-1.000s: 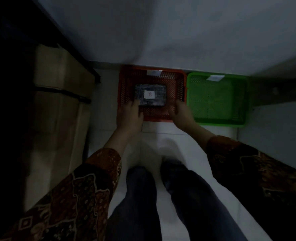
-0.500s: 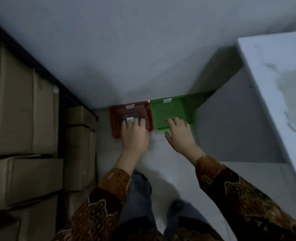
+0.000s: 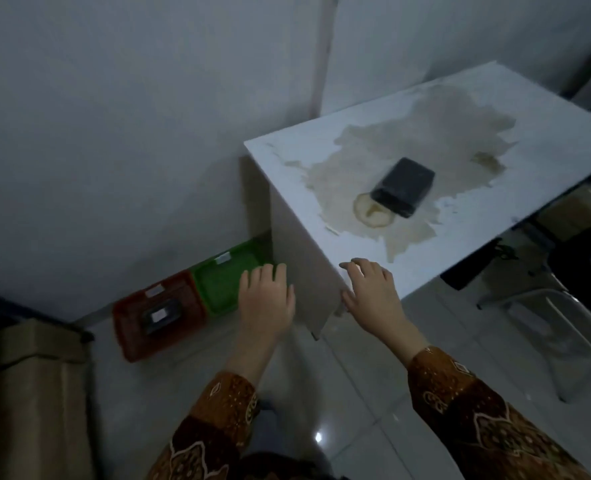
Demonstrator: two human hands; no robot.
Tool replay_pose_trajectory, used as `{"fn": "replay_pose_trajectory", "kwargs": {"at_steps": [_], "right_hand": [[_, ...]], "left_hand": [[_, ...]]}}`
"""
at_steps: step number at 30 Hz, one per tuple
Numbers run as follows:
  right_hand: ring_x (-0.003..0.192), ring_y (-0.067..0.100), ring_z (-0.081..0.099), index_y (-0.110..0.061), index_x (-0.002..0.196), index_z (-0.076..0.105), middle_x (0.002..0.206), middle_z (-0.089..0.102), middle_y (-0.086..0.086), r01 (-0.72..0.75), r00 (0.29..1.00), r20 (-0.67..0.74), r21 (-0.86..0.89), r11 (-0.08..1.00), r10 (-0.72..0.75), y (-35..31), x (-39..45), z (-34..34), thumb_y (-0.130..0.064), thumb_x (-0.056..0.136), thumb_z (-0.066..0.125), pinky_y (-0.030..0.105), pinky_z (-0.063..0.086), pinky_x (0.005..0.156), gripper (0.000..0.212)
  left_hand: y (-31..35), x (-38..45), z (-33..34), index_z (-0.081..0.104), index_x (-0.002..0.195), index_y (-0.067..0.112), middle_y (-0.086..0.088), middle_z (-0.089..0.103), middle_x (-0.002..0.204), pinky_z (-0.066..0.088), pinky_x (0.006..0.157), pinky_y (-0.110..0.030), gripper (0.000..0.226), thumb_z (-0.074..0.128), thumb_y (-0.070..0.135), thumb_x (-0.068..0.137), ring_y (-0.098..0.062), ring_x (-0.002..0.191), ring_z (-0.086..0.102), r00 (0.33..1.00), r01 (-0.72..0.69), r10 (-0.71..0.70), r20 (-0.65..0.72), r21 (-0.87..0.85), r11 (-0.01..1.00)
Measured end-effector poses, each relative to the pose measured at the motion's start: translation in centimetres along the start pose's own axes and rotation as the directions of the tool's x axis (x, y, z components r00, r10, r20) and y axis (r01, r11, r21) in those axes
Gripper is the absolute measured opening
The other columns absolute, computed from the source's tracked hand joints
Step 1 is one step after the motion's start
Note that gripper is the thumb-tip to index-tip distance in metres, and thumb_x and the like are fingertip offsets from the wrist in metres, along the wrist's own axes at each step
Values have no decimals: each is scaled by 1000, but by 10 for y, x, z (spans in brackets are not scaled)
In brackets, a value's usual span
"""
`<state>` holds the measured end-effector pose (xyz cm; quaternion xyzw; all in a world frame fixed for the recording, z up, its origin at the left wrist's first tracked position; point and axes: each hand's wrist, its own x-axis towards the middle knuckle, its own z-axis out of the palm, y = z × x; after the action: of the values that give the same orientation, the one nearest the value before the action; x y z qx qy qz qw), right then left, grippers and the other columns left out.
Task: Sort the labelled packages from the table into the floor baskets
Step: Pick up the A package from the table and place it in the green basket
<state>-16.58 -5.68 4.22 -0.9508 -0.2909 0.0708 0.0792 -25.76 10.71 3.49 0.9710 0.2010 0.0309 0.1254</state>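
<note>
A dark package [image 3: 403, 191] lies on the stained white table [image 3: 536, 133] at the right. On the floor by the wall stand a red basket [image 3: 127, 327] and a green basket [image 3: 218, 289] side by side. A dark package with a white label [image 3: 160, 316] rests inside the red basket. The green basket looks empty where visible. My left hand [image 3: 264, 303] hovers open in front of the green basket and the table's side. My right hand [image 3: 373, 292] is open over the table's near corner, holding nothing.
Cardboard boxes [image 3: 27, 393] stand at the lower left beside the red basket. A white chair frame [image 3: 564, 327] and dark items sit under and beyond the table at the right. Tiled floor lies between my legs and the baskets.
The view has risen and swung right from the baskets to the table. Both hands have left the labelled package in the red basket and lifted towards the table's corner.
</note>
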Motion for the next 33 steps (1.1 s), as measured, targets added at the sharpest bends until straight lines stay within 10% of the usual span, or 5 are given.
{"fn": "replay_pose_trajectory", "kwargs": {"at_steps": [10, 20, 26, 33], "right_hand": [[128, 26, 42, -19, 135, 43, 141, 45, 6, -139, 989, -50, -61, 988, 136, 156, 41, -19, -25, 92, 46, 41, 26, 111, 44], [134, 36, 35, -11, 140, 37, 148, 35, 20, -152, 988, 12, 120, 981, 152, 271, 175, -37, -16, 89, 53, 46, 33, 110, 54], [143, 38, 18, -14, 149, 20, 157, 18, 21, -23, 993, 115, 252, 968, -6, 309, 248, -36, -21, 90, 57, 49, 22, 119, 70], [138, 34, 26, -18, 147, 28, 156, 20, 14, 140, 950, 220, 342, 929, -223, 351, 271, -28, -12, 84, 66, 41, 28, 115, 74]], "left_hand": [[127, 88, 49, 62, 119, 8, -13, 70, 111, 46, 95, -43, 34, 57, 23, 88, -31, 101, 63, 988, -150, 150, -37, 1, 989], [207, 206, 105, 41, 139, 14, -12, 49, 138, 37, 109, -40, 52, 49, 29, 89, -29, 126, 46, 993, -114, 115, 0, -116, 987], [241, 245, 133, 12, 152, 21, -18, 15, 160, 21, 120, -50, 95, 57, 63, 80, -34, 146, 19, 984, 114, -84, 159, -192, 975], [257, 256, 143, 27, 149, 18, -18, 19, 158, 31, 115, -49, 82, 67, 46, 83, -36, 142, 27, 963, 263, -224, 148, -368, 892]]}}
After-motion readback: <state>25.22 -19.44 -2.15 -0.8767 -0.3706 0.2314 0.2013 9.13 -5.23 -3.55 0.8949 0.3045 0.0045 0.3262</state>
